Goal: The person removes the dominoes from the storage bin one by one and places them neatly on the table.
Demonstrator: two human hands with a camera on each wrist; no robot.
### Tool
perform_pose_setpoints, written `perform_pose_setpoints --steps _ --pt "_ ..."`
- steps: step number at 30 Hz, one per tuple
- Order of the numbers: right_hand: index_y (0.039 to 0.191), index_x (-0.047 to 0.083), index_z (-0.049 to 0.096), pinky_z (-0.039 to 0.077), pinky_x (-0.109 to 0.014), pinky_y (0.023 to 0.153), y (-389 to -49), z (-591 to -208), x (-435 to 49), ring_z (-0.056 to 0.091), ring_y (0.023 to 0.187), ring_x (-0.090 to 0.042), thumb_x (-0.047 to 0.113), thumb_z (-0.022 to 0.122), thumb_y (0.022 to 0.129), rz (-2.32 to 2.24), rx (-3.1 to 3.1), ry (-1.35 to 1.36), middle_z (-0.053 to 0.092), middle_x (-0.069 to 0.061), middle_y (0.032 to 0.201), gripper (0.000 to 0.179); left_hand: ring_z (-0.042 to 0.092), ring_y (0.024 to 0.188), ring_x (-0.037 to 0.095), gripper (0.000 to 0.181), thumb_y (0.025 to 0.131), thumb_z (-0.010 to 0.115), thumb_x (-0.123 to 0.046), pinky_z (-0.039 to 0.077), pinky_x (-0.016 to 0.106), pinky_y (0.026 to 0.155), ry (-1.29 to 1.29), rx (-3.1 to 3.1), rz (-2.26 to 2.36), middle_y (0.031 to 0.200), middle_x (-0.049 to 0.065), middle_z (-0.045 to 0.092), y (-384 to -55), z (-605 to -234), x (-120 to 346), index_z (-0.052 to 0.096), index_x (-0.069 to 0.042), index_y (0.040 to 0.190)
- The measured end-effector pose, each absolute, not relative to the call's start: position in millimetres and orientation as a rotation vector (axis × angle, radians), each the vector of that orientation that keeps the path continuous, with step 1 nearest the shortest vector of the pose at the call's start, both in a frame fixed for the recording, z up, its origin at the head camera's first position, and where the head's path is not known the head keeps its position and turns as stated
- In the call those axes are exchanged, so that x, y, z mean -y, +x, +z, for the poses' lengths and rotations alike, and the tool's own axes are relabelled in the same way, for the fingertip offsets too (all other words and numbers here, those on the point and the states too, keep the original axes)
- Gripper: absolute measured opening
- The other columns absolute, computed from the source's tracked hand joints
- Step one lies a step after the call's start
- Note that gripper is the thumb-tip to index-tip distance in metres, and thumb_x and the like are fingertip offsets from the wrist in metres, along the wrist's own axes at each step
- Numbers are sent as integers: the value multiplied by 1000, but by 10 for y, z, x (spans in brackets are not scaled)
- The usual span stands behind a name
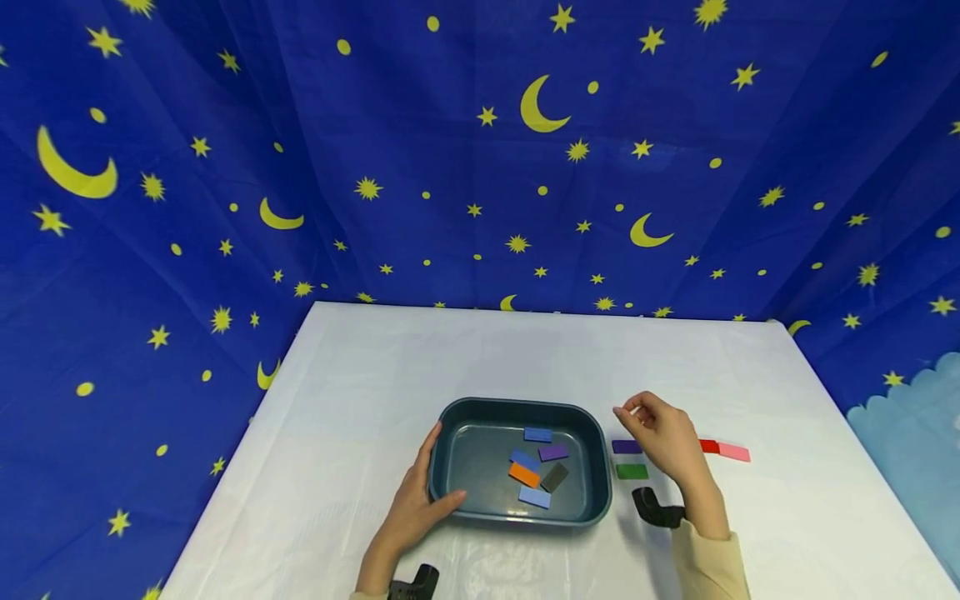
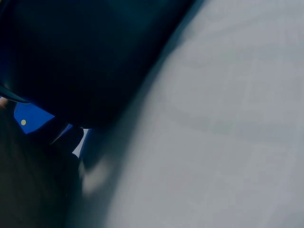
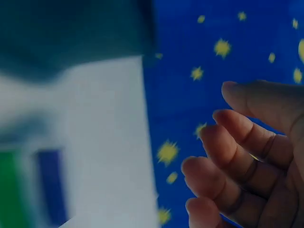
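A dark teal rectangular tray [image 1: 480,458] stands on the white table. My left hand [image 1: 415,504] holds its left end, thumb over the near rim and fingers along the outer left side. Inside lie several small flat blocks, among them an orange block [image 1: 524,475], a purple block [image 1: 553,452] and a dark grey block [image 1: 554,477]. To the tray's right, my right hand [image 1: 667,437] hovers above the table, fingers loosely curved with nothing between them. Beside it lie a second purple block [image 1: 626,447] and a green block [image 1: 632,472]. The left wrist view is mostly dark.
Right of the right wrist, a red block [image 1: 708,446] and a pink block [image 1: 734,452] lie end to end. A blue curtain [image 1: 450,150] with yellow moons and stars hangs behind the table [image 1: 420,350] and on both sides. Each wrist wears a black camera mount [image 1: 657,508].
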State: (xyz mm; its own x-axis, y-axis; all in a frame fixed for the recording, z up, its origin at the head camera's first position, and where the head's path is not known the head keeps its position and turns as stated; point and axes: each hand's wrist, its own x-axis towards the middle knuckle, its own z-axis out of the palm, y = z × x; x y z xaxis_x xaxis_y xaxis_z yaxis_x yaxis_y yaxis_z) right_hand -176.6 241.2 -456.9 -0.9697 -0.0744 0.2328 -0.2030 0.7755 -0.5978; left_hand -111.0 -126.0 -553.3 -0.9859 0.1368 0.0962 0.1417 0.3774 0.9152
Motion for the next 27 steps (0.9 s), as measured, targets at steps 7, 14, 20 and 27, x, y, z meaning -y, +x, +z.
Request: perform_pose_setpoints --steps 7,14,20,27 --pt "87 11 64 41 -32 54 -2052 -4253 -2103 50 59 -11 29 68 89 942 2822 511 57 5 69 18 30 133 37 95 77 72 -34 26 67 95 -272 2595 -1738 154 4 23 -1109 -5513 1259 14 -39 151" --pt "86 16 65 42 -29 55 -2195 -4226 -1719 49 58 -8 33 66 89 872 2979 853 57 9 69 18 31 132 38 94 76 72 -34 26 67 95 -266 2588 -1739 154 5 23 -1107 -5489 1254 16 -39 151" --pt "84 16 63 40 -28 57 -2204 -4355 -1445 47 59 -8 33 65 90 804 3113 1105 55 11 69 18 33 130 39 93 76 73 -36 28 67 94 -259 2585 -1734 153 7 25 -1107 -5499 1254 17 -40 151" --pt "81 18 61 42 -30 60 -2173 -4552 -1278 48 63 -10 28 69 87 657 3309 1125 53 9 70 15 32 132 38 93 76 72 -35 27 67 95 -271 2581 -1740 154 4 24 -1110 -5501 1254 17 -40 151"
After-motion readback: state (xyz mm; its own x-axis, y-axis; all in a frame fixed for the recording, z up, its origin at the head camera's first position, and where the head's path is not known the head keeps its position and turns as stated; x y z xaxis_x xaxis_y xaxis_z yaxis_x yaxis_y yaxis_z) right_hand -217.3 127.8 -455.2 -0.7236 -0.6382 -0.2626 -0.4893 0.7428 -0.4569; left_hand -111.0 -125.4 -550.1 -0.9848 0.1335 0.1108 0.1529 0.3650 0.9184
